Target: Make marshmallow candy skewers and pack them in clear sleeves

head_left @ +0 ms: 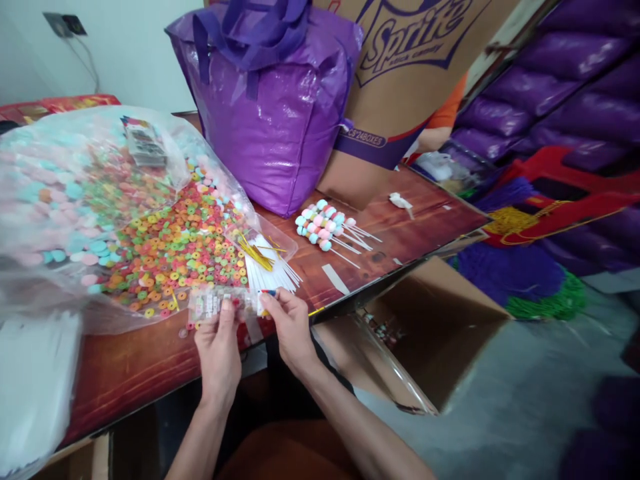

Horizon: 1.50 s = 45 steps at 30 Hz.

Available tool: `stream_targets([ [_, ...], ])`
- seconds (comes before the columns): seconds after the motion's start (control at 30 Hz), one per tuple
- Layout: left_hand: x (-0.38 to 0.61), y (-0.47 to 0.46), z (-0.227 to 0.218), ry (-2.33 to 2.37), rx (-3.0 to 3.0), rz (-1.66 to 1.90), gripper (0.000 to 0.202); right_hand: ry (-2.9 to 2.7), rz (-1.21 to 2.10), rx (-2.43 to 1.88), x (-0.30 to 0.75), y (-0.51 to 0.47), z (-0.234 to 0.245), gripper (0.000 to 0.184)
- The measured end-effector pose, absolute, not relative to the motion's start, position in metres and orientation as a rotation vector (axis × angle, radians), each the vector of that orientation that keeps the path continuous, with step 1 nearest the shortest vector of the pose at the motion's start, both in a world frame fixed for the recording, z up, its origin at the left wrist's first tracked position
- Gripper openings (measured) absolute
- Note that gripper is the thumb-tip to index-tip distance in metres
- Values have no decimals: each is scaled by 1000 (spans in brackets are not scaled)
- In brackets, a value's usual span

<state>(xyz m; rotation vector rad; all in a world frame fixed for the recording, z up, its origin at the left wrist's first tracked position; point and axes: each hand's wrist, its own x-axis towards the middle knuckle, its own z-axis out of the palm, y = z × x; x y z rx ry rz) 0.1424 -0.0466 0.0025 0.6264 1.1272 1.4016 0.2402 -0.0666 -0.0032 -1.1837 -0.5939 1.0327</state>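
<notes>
My left hand (pixel 219 350) and my right hand (pixel 287 323) together pinch a small clear packet (pixel 220 303) with candy on a stick inside, at the near edge of the wooden table (pixel 150 363). The left fingers grip its left part, and the right thumb and fingers close on its right end. Just beyond lie white sticks (pixel 273 270) and yellow twist ties (pixel 255 253) in a clear bag. A big clear bag of colourful ring candies (pixel 170 247) spreads to the left. Several finished candy skewers (pixel 325 227) lie in a pile further right.
A purple shopping bag (pixel 273 113) and a brown Sprite carton (pixel 415 73) stand at the back. An open cardboard box (pixel 440 333) sits on the floor to the right of the table. Purple sacks (pixel 575 87) and a red stool (pixel 565 200) fill the right side.
</notes>
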Motion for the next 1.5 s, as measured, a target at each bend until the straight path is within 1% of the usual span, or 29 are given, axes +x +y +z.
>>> stream_targets([
  [0.1,143,-46,11,1066,481,1440,30,-727,913,-1292,247,-68,-4,44],
  [0.23,151,-47,16,1076,418,1487,32,-783,861,-1322,248,-69,-5,48],
  [0.53,152,-35,9,1028,288,1440,38,-966,738,-1401,268,-65,-11,48],
  [0.77,172,-34,15,1040,303,1468,41,-949,624,-1486,291,-47,-5,46],
  [0.83,172,-31,14,1055,289,1507,42,-956,525,-1547,307,-37,-3,43],
  [0.9,167,-26,11,1063,268,1524,42,-979,352,-1644,332,-26,0,39],
  [0.93,163,-23,10,1066,255,1520,42,-1016,216,-1703,346,-21,1,37],
  [1.0,154,-18,7,1074,230,1497,42,-1114,-91,-1858,376,-10,3,23],
  [1.07,148,-14,6,1085,215,1475,40,-1167,-318,-2107,403,-1,3,18],
  [1.17,143,-13,6,1097,214,1452,40,-1267,-382,-2421,428,5,-2,19],
  [1.23,142,-13,6,1098,210,1441,42,-1309,-349,-2487,434,5,-7,20],
  [1.3,140,-13,5,1090,204,1428,41,-1297,-342,-2430,434,-1,-11,21],
  [1.4,136,-12,4,1084,179,1403,37,-1224,-294,-2164,420,-21,-11,22],
  [1.5,133,-11,3,1104,130,1388,31,-1233,-76,-1819,389,-50,-3,19],
])
